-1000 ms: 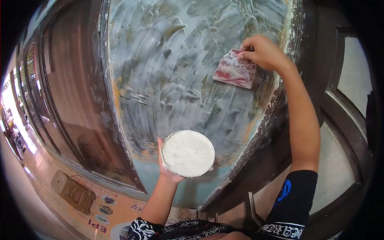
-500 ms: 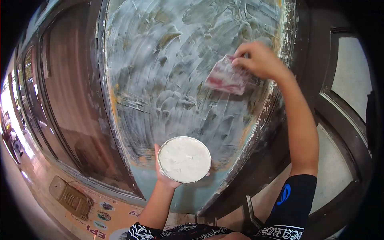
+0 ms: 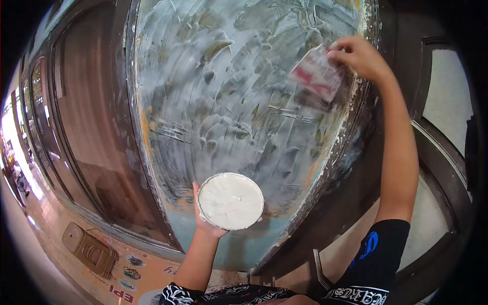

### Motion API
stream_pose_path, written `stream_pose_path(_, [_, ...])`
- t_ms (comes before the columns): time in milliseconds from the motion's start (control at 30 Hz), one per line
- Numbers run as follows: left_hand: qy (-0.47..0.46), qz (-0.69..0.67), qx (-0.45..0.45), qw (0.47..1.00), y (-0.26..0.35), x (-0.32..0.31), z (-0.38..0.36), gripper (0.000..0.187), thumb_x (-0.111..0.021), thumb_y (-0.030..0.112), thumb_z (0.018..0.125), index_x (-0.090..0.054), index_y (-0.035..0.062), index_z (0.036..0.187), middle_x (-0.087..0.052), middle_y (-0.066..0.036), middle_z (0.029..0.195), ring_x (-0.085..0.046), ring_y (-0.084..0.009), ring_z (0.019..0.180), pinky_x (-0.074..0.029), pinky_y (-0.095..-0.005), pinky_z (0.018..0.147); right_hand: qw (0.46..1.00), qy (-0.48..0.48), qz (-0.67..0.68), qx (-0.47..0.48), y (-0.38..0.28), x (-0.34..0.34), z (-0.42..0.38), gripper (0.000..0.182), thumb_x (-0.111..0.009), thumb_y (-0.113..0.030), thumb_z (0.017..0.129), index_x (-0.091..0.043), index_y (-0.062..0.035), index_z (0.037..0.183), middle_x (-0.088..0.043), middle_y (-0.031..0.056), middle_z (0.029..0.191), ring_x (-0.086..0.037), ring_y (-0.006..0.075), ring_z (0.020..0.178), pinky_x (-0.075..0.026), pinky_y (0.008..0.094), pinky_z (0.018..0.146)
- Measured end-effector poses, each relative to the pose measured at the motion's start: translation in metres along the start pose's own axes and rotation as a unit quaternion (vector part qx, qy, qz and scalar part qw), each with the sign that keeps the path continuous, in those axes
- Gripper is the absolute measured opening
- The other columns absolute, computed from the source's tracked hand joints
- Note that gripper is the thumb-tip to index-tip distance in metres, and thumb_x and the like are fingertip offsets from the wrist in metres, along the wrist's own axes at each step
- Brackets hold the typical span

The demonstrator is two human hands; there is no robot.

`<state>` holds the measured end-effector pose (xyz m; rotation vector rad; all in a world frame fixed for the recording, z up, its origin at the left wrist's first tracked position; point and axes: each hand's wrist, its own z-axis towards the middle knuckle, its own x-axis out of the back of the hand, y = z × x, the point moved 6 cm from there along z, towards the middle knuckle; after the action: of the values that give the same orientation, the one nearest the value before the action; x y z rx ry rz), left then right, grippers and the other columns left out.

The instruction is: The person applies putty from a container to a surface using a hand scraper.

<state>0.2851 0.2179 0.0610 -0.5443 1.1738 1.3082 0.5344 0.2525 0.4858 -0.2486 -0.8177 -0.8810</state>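
My right hand pinches the top edge of a flat putty scraper, its blade smeared with red and white. The scraper is a little blurred and lies close to the upper right of a wall panel covered in streaky white putty. Low in front of me, my left hand is closed round the side and underside of a round tub of white putty. Most of those fingers are hidden beneath the tub. The putty's surface faces up, nearly smooth with small ridges.
Dark wooden door frames flank the panel on the left, and a dark panelled door stands on the right. Flaking paint runs along the panel's right edge. A brown plastic stool lies on the floor over a printed banner.
My right hand has moved up and to the right across the panel with the scraper. The tub in my left hand has shifted slightly left.
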Motion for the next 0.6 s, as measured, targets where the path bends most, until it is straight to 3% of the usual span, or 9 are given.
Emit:
stream_pose_path(33, [0.001,-0.001,0.0,1.0,-0.001,0.0,0.001,0.096,-0.026,0.084,0.091,-0.044,0.0104,0.151,-0.045,-0.02,0.153,-0.046,-0.0481,0.136,-0.039,-0.0695,0.107,0.998,0.005,-0.037,0.051,-0.006,-0.021,0.0,0.023,-0.075,-0.022,0.089,-0.074,-0.0001,0.095,-0.073,0.0123,0.084,-0.066,0.0219,0.075,-0.052,0.0362,0.075])
stream_pose_path(100, [0.036,-0.002,0.004,0.999,-0.005,0.001,0.003,0.097,-0.027,0.084,0.091,-0.044,0.0103,0.151,-0.044,-0.019,0.154,-0.046,-0.0486,0.136,-0.039,-0.0706,0.106,0.993,0.011,-0.117,0.022,-0.006,-0.033,0.006,0.022,-0.074,-0.021,0.088,-0.074,-0.0008,0.096,-0.073,0.0144,0.085,-0.066,0.0265,0.075,-0.052,0.0389,0.074])
stream_pose_path(233, [0.0,0.001,0.004,1.0,-0.005,-0.007,0.0,0.097,-0.028,0.084,0.091,-0.044,0.0097,0.151,-0.044,-0.02,0.154,-0.046,-0.0493,0.135,-0.04,-0.0707,0.106,0.978,0.175,-0.115,-0.019,0.022,0.037,0.014,0.024,-0.073,-0.024,0.09,-0.074,-0.0003,0.095,-0.072,0.0116,0.081,-0.066,0.0219,0.073,-0.051,0.0364,0.071])
stream_pose_path(333, [0.004,-0.001,-0.01,1.0,0.005,0.003,-0.004,0.096,-0.028,0.083,0.091,-0.044,0.0089,0.151,-0.044,-0.021,0.153,-0.047,-0.0496,0.134,-0.04,-0.0709,0.106,0.995,0.094,-0.012,-0.011,0.012,0.037,0.009,0.025,-0.073,-0.024,0.092,-0.073,0.0012,0.095,-0.07,0.0015,0.079,-0.064,0.0098,0.075,-0.05,0.0291,0.072])
stream_pose_path(400, [-0.027,-0.009,-0.018,0.999,0.011,-0.005,-0.009,0.096,-0.028,0.082,0.092,-0.044,0.0073,0.15,-0.046,-0.022,0.152,-0.048,-0.0494,0.133,-0.04,-0.0703,0.106,0.999,-0.002,0.018,-0.03,-0.024,-0.005,-0.001,0.022,-0.074,-0.021,0.091,-0.073,0.0007,0.094,-0.071,0.0025,0.081,-0.064,0.0107,0.077,-0.05,0.0289,0.073])
stream_pose_path(433, [-0.025,-0.01,-0.019,0.999,0.013,0.0,-0.008,0.096,-0.028,0.082,0.092,-0.044,0.0073,0.15,-0.046,-0.022,0.152,-0.048,-0.0494,0.133,-0.04,-0.0703,0.106,0.996,-0.053,0.044,-0.055,-0.031,-0.037,-0.005,0.02,-0.076,-0.018,0.088,-0.073,0.0005,0.095,-0.072,0.005,0.085,-0.064,0.012,0.08,-0.05,0.0295,0.075])
stream_pose_path(500, [0.052,-0.011,-0.06,0.997,0.021,0.022,-0.005,0.103,-0.043,0.084,0.085,-0.032,0.0102,0.157,-0.031,-0.032,0.157,-0.03,-0.0656,0.137,-0.031,-0.0859,0.097,0.996,-0.064,-0.027,0.064,-0.069,-0.085,-0.021,0.019,-0.076,-0.016,0.086,-0.073,-0.0004,0.096,-0.071,0.0114,0.087,-0.066,0.0238,0.082,-0.051,0.0339,0.079])
stream_pose_path(567, [0.055,0.0,-0.061,0.997,0.022,0.016,-0.007,0.106,-0.045,0.085,0.084,-0.031,0.0089,0.157,-0.03,-0.033,0.156,-0.03,-0.0653,0.137,-0.032,-0.0852,0.098,0.993,-0.018,-0.104,0.062,-0.064,-0.102,-0.022,0.025,-0.077,-0.025,0.084,-0.075,-0.0032,0.094,-0.072,0.0166,0.092,-0.068,0.0362,0.091,-0.052,0.042,0.081])
stream_pose_path(600, [0.04,-0.001,-0.051,0.998,0.022,0.008,-0.008,0.105,-0.045,0.085,0.084,-0.031,0.0095,0.157,-0.031,-0.033,0.156,-0.03,-0.0653,0.137,-0.032,-0.0853,0.097,0.993,-0.016,-0.103,0.062,-0.057,-0.095,-0.018,0.025,-0.077,-0.025,0.084,-0.075,-0.0032,0.094,-0.072,0.0166,0.092,-0.068,0.0362,0.091,-0.052,0.042,0.081])
